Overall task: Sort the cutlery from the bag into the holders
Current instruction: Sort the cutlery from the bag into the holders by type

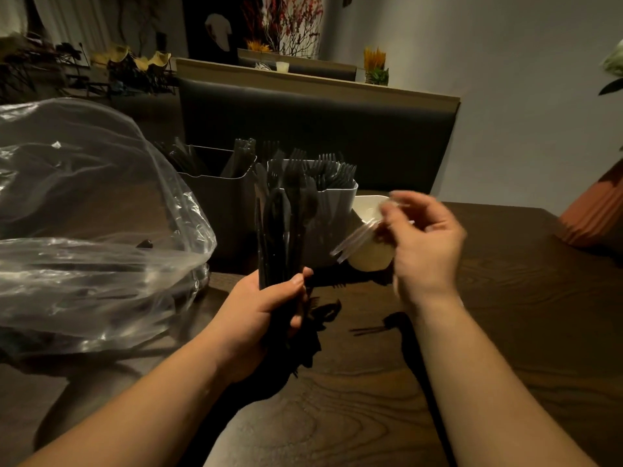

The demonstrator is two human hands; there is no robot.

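Sprawling over the left part of the dark wood-grain surface [472, 348] is a clear plastic bag [84, 230], with dark cutlery showing dimly through it. Right of the bag, toward the far edge, stands a grey holder [215, 203] with black pieces upright in it, and touching its right side a white holder [337, 197] crowded with black forks. In front of the white holder the left hand [266, 311] is closed around an upright bundle of black cutlery [279, 230]. Just right of the white holder sits a white cup [367, 230]; beside it the right hand [424, 237], blurred, pinches clear plastic cutlery [354, 241]. Behind the holders rises a dark padded bench back [320, 119]. The near right of the surface lies bare; a reddish pot [593, 210] stands at its far right edge, against a pale wall.
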